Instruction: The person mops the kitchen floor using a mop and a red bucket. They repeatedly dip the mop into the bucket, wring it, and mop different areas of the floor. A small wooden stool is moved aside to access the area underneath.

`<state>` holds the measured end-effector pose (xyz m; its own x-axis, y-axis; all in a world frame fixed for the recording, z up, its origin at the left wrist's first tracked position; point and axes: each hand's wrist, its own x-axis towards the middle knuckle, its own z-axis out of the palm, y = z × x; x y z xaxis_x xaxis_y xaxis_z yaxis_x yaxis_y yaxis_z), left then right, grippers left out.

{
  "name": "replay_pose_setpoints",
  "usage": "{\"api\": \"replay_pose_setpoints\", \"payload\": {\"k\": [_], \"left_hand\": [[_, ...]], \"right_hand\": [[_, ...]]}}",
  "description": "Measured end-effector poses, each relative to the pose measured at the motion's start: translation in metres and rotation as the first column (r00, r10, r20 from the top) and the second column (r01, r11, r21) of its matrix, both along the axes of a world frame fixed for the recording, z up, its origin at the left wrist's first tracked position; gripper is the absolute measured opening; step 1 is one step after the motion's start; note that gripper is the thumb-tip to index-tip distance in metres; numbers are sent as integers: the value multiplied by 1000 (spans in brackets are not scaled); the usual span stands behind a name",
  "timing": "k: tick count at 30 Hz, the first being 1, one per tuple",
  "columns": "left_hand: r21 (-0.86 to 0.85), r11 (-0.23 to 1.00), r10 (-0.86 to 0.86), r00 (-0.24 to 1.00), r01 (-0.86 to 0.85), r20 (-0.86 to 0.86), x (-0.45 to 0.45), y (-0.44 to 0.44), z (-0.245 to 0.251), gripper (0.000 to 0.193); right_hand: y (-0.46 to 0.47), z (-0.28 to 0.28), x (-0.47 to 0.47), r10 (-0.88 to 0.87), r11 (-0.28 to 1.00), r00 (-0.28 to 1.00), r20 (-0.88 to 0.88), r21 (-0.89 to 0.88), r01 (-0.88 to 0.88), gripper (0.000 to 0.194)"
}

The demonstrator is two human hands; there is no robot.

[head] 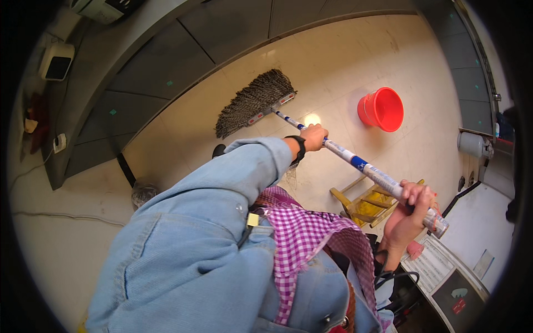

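Observation:
A mop with grey-brown twisted yarn [256, 102] lies spread on the floor, its flat metal bar at the end of a blue and white handle [343, 152]. My left hand [314, 137], with a black band on the wrist, grips this handle on its lower part, nearer the mop head. Around the upper part, close to the handle's end, my right hand [410, 210] is closed. To the right of the mop head, a red plastic bucket [381, 109] stands on the floor, apart from the mop. The bucket's visible inside looks red, and its bottom is hard to make out.
Dark grey cabinets [166, 54] line the floor at the top and left. A yellowish wooden stool [366, 204] is below the handle. A grey cylinder [472, 144] is at the right, and a cable [70, 215] runs along the left. My checked purple apron hangs in front.

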<state>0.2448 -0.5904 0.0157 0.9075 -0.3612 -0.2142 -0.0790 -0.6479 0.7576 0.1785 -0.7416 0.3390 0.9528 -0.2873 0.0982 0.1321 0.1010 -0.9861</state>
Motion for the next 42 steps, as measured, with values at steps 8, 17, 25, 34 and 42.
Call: {"api": "replay_pose_setpoints", "payload": {"k": [8,17,25,34,42], "left_hand": [[-589,789,-326,932,175,-161,2,69,226,95],[-582,813,274,898,-24,345,-39,-7,434,34],[-777,590,650,701,-220,295,19,82,410,34],[-805,574,624,717,-150,311,108,125,405,25],[-742,601,684,671,-298,285,127,80,441,16]], "right_hand": [[-1,-14,13,426,862,901,-83,-266,-432,12],[87,-6,48,582,810,770,261,-103,-577,31],[7,-209,90,860,438,352,-369,183,-880,34],[-380,-343,38,307,896,666,-679,-29,-443,14],[-370,-260,36,117,989,499,-859,145,18,16]]}}
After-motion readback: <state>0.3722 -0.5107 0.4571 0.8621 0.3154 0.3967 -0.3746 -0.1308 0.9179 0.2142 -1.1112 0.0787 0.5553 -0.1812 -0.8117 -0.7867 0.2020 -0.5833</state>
